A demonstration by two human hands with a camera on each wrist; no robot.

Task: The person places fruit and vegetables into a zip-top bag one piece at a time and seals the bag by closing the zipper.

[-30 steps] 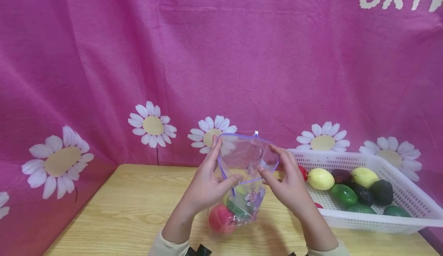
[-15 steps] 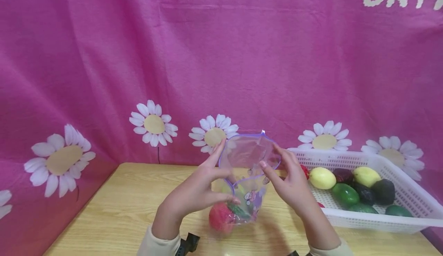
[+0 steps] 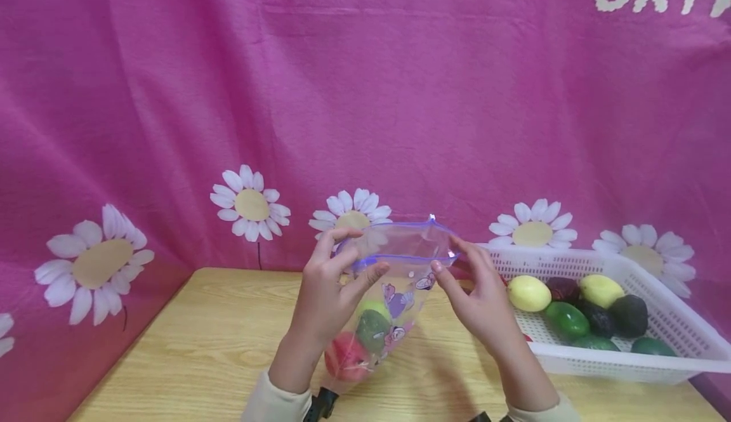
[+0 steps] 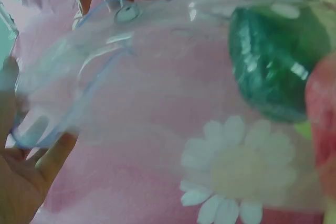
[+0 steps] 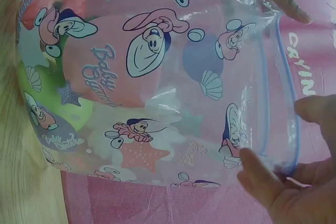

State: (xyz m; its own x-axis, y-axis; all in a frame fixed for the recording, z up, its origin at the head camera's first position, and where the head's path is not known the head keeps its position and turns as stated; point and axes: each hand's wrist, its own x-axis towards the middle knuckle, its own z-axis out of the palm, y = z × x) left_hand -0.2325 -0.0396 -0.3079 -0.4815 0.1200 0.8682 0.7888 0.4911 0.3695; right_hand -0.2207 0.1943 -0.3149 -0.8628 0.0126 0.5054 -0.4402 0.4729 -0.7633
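Observation:
A clear zip bag (image 3: 408, 282) with blue-purple edging and cartoon prints hangs tilted between both hands, its mouth up and parted. At its lower left show a red round fruit (image 3: 347, 356), a dark green fruit (image 3: 372, 331) and a yellow-green one (image 3: 374, 308). My left hand (image 3: 328, 295) pinches the left end of the mouth, thumb in front; the left wrist view has its fingers (image 4: 58, 156) at the edge. My right hand (image 3: 480, 295) holds the right end near the white slider (image 3: 432, 218), thumb in front. In the right wrist view, printed figures partly cover the fruit.
A white perforated basket (image 3: 605, 362) stands at the right of the wooden table (image 3: 188, 346). In it lie yellow fruits such as a lemon-like one (image 3: 529, 293), green ones (image 3: 567, 320) and dark ones (image 3: 628, 316). A pink cloth (image 3: 365, 105) hangs behind.
My left hand spread its fingers off the bag's front edge, then took hold of the left end again, higher up. The mouth became narrower, and the bag's bottom with the fruit swung left.

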